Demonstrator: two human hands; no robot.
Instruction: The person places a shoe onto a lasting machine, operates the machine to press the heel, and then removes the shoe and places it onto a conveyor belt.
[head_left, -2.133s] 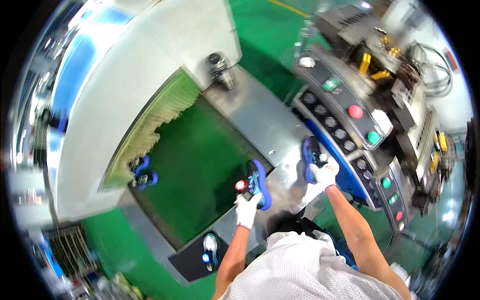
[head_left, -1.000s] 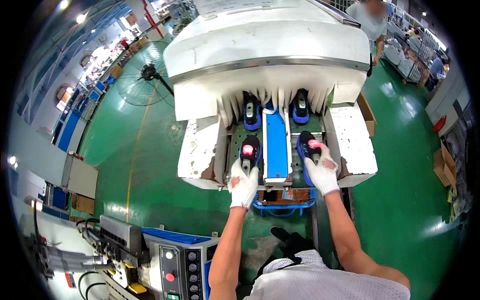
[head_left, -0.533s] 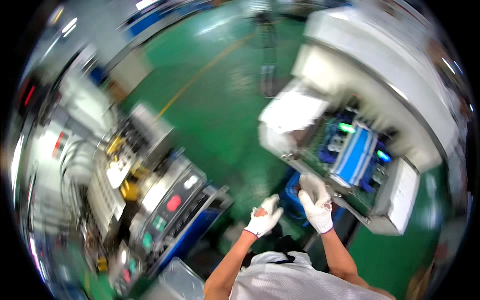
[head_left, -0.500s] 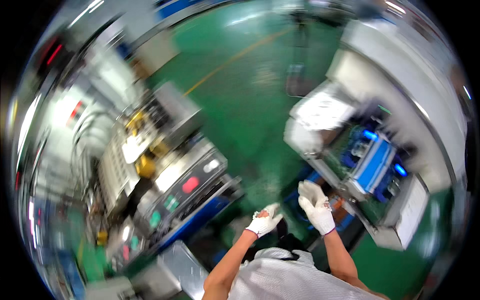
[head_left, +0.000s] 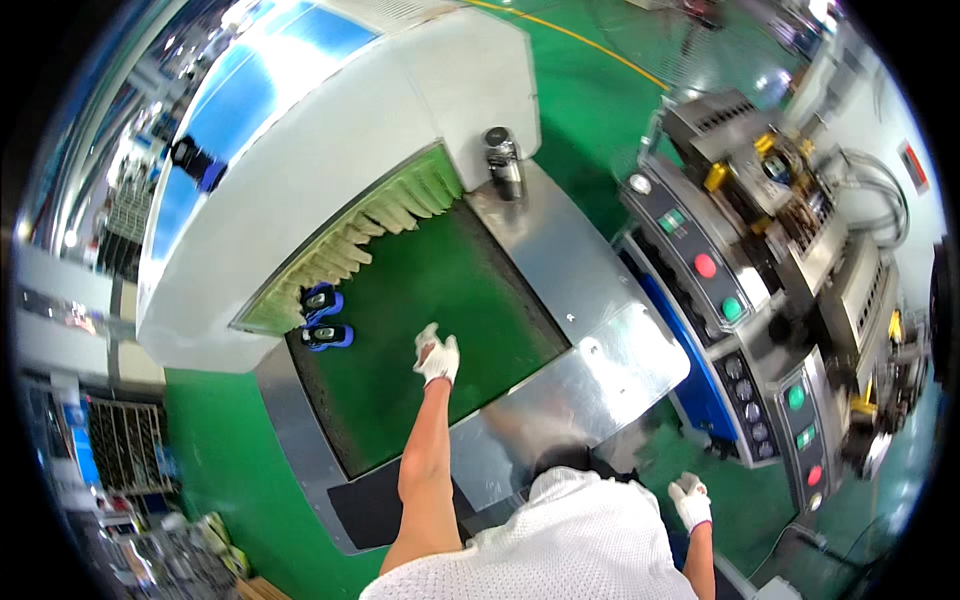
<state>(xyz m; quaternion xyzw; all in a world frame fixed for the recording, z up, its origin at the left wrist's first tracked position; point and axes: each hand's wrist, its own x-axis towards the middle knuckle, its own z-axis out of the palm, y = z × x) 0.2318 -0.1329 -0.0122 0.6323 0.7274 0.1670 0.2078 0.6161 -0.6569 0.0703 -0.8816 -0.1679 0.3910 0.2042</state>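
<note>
My left hand (head_left: 437, 358), in a white knit glove with bare skin showing at the fingers, reaches over a green belt (head_left: 450, 285) set in a metal frame. Its fingers are apart, and nothing shows in them. Two blue-and-black shoes (head_left: 328, 337) sit on the belt to its left, beside a fringed green curtain (head_left: 355, 243); the hand is not touching them. Low at my right side is my right hand (head_left: 691, 502), also gloved, with its fingers loosely bent and no object visible in it.
A white hooded machine (head_left: 420, 85) arches behind the belt. On its metal ledge stands a dark shiny cylinder (head_left: 503, 163). To the right is a machine with a control panel (head_left: 690, 245) of red and green buttons. Green floor (head_left: 215, 430) shows at left.
My view has swung round, bringing the hooded machine in front and the button-panel machine to the right. The left hand now extends over the belt, and the right hand has dropped to my side.
</note>
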